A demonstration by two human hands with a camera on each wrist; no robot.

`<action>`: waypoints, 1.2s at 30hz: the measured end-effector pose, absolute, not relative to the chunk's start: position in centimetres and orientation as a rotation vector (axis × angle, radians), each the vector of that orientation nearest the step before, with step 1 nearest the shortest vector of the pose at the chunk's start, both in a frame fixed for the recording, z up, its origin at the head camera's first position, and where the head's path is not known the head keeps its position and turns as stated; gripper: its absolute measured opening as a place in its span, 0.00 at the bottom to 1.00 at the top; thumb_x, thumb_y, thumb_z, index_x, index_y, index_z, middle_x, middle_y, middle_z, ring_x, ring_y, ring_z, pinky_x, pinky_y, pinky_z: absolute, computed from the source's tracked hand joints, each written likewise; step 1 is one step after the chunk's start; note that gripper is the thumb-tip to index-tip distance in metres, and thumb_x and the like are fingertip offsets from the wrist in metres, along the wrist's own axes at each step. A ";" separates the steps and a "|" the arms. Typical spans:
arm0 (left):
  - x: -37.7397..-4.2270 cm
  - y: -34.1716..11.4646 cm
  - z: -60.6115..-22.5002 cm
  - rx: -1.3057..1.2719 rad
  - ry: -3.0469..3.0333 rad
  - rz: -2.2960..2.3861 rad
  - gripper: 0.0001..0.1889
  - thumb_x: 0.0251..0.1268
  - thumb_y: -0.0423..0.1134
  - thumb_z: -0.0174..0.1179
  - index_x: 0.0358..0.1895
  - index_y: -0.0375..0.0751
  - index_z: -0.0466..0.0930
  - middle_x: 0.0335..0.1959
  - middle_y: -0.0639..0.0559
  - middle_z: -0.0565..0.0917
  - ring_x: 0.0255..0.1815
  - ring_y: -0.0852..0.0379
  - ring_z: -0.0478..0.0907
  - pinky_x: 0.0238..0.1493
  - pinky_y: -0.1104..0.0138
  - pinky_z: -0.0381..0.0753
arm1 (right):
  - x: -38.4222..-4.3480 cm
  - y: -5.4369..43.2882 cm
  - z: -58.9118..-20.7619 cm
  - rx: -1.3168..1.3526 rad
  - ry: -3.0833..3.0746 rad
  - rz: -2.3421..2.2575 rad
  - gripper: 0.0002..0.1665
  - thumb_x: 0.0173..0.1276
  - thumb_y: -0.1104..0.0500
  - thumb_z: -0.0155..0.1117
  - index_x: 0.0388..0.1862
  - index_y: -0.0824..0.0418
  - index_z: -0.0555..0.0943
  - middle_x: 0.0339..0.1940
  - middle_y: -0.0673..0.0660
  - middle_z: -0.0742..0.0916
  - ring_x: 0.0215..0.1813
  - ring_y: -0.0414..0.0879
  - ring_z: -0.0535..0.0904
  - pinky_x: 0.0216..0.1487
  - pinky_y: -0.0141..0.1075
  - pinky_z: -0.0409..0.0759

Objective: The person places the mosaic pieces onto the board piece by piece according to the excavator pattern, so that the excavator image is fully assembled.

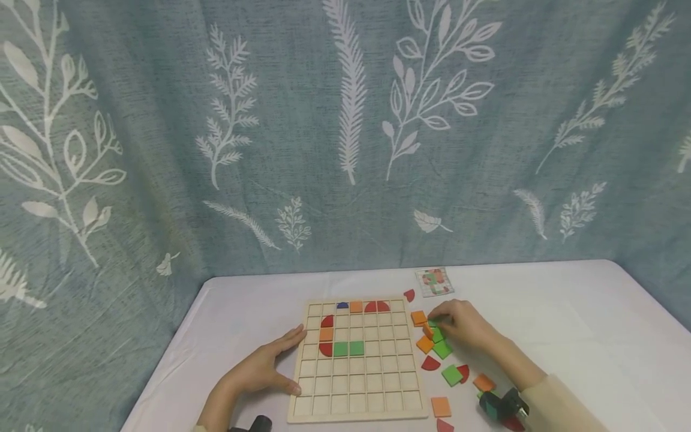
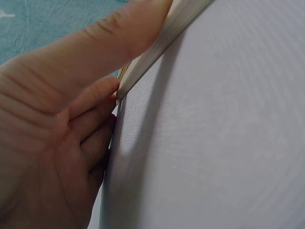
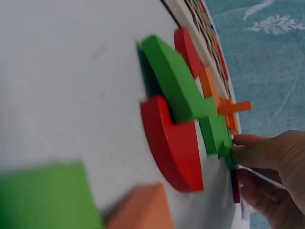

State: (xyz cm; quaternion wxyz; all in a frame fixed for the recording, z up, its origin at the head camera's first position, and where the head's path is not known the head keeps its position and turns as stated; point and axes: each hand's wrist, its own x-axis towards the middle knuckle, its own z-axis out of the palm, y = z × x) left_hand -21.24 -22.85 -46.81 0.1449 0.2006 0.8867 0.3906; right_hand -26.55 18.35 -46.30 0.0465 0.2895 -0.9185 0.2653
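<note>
A wooden grid board (image 1: 378, 382) lies on the table. My left hand (image 1: 259, 367) rests along its left edge, fingers stretched and thumb spread; the left wrist view shows the thumb against the board's side (image 2: 178, 29). On the board sit a blue half-round piece (image 1: 342, 305), orange squares (image 1: 326, 335), red quarter-rounds (image 1: 326, 349) and two green squares (image 1: 356, 348). Right of the board, my right hand (image 1: 465, 324) pinches a green tile (image 3: 230, 160) at the far end of a loose pile. The fingers partly hide that tile.
Loose orange tiles (image 1: 440, 407), green tiles (image 1: 451, 375) and red quarter-rounds (image 1: 430, 363) are strewn along the board's right side. A small pattern card (image 1: 435, 282) lies at the back of the white table (image 1: 561, 312). A leaf-patterned curtain (image 1: 302, 150) hangs behind.
</note>
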 end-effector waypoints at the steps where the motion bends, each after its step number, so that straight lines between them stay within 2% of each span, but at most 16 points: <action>1: -21.2 -22.8 -46.8 0.576 2.556 1.126 0.55 0.28 0.49 0.76 0.68 0.37 0.60 0.72 0.41 0.54 0.71 0.36 0.47 0.67 0.41 0.48 | -26.7 18.4 -46.2 0.900 -2.808 0.797 0.10 0.56 0.71 0.63 0.37 0.63 0.85 0.36 0.54 0.87 0.42 0.51 0.82 0.40 0.38 0.82; 12: -21.3 -22.7 -46.9 0.571 2.557 1.123 0.55 0.27 0.49 0.76 0.68 0.37 0.59 0.72 0.41 0.54 0.71 0.35 0.47 0.67 0.41 0.48 | -27.5 19.0 -46.6 1.074 -2.787 0.693 0.12 0.55 0.68 0.66 0.41 0.64 0.84 0.38 0.55 0.87 0.43 0.50 0.81 0.44 0.41 0.81; 20: -21.3 -22.8 -46.9 0.584 2.558 1.119 0.55 0.28 0.49 0.76 0.68 0.37 0.59 0.72 0.41 0.54 0.72 0.36 0.47 0.67 0.41 0.48 | -27.4 19.0 -46.7 1.001 -2.703 0.682 0.11 0.54 0.66 0.68 0.38 0.61 0.84 0.36 0.51 0.87 0.41 0.47 0.82 0.41 0.38 0.82; 23: -21.2 -22.9 -46.8 0.584 2.561 1.119 0.55 0.28 0.49 0.76 0.68 0.37 0.59 0.72 0.41 0.54 0.72 0.36 0.47 0.67 0.41 0.48 | -27.4 18.6 -46.2 0.979 -2.653 0.739 0.11 0.54 0.66 0.68 0.38 0.61 0.84 0.37 0.53 0.87 0.42 0.49 0.82 0.43 0.41 0.82; 27: -21.2 -22.9 -46.8 0.582 2.552 1.130 0.55 0.28 0.48 0.76 0.68 0.37 0.59 0.72 0.42 0.53 0.72 0.36 0.47 0.67 0.41 0.48 | -27.3 17.2 -45.6 1.001 -2.602 0.844 0.11 0.56 0.65 0.68 0.39 0.63 0.84 0.39 0.54 0.87 0.45 0.51 0.82 0.45 0.44 0.82; 36: -21.3 -22.8 -46.9 0.553 2.553 1.132 0.55 0.28 0.48 0.76 0.69 0.38 0.59 0.72 0.42 0.53 0.72 0.37 0.47 0.67 0.41 0.47 | -27.2 10.8 -45.5 1.019 -2.601 0.948 0.10 0.57 0.64 0.67 0.39 0.62 0.84 0.40 0.54 0.87 0.46 0.48 0.82 0.46 0.40 0.81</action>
